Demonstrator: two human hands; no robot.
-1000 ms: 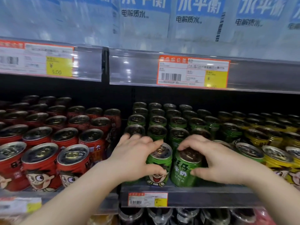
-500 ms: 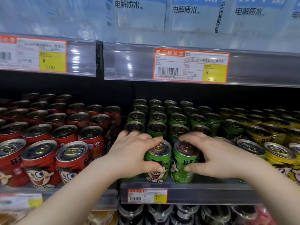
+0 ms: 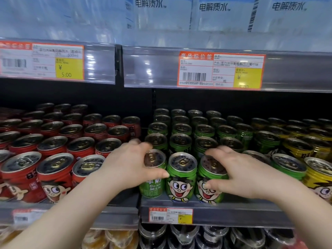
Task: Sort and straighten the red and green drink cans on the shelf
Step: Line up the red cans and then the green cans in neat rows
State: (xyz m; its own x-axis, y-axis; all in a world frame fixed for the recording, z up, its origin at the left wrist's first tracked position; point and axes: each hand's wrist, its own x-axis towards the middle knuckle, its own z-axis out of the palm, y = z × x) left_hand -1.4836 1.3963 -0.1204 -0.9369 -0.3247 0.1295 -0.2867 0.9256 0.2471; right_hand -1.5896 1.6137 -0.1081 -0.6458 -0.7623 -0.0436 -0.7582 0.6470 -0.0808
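Red cans (image 3: 53, 169) fill the shelf's left section up to its front edge (image 3: 215, 203); green ones start right of the divider. The left hand (image 3: 129, 168) wraps the leftmost front green can (image 3: 152, 187), whose label faces sideways. The middle can (image 3: 181, 178) stands free, face forward. The right hand (image 3: 239, 175) clasps the third can (image 3: 210, 186), thumb across its face; both stand upright.
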